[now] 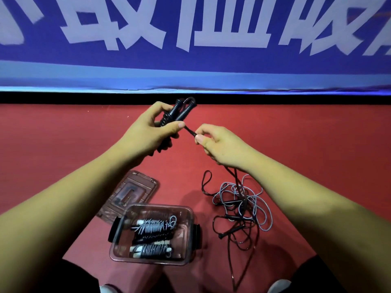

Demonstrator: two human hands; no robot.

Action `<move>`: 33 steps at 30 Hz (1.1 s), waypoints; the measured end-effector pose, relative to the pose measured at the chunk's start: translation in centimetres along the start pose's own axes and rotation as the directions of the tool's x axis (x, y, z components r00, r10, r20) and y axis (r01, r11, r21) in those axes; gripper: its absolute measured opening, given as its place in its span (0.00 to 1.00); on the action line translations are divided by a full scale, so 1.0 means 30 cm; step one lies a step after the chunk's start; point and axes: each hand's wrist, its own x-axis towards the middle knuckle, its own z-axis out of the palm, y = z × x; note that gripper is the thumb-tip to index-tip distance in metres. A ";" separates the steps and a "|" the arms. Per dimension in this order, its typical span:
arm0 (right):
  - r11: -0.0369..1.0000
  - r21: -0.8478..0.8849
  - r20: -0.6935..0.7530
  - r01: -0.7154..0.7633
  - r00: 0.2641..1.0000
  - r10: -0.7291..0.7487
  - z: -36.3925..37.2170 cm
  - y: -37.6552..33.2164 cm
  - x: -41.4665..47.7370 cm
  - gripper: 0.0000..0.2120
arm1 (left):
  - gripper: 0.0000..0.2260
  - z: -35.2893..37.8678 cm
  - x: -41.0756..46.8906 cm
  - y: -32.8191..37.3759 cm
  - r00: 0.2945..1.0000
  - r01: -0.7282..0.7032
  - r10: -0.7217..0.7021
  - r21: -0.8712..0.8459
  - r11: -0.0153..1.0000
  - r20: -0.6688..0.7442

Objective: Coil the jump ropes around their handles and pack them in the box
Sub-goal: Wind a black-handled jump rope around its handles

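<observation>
Sitting nearest the camera, below the box, are two dark-clad knees and pale shoe tips at the bottom edge; the clear box stands open on the red floor, with a black latch on each short side; inside it lie three coiled jump ropes side by side, each wound round its handles, two with pale cord and a black one between them; right of the box and apart from it, a loose tangle of pale blue and dark cords with black handles sprawls on the floor; just beyond the box to its left lies the clear lid, flat; farther beyond the box and raised above the floor, the left hand grips a pair of black handles held together, thumb pressed over them; the right hand, beside it, pinches the black cord between thumb and forefinger, the short stretch between the hands taut; from under the right hand the cord drops to the tangle; farthest from the box run a black strip and a blue banner with large white characters
</observation>
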 end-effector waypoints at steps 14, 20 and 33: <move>0.804 -0.591 -0.011 0.057 0.997 -0.079 0.008 -0.058 -0.033 0.11 | 0.15 0.006 0.038 -0.105 0.991 -0.110 0.133 0.741 0.662 0.028; 0.722 -0.681 0.003 0.124 0.986 -0.167 -0.047 -0.045 -0.030 0.07 | 0.14 0.057 0.027 -0.126 0.993 -0.098 0.006 0.825 0.556 0.114; 0.962 -0.239 0.141 0.133 0.985 -0.101 -0.081 -0.021 -0.034 0.04 | 0.18 0.119 -0.033 -0.052 0.885 -0.275 -0.131 0.729 0.627 0.446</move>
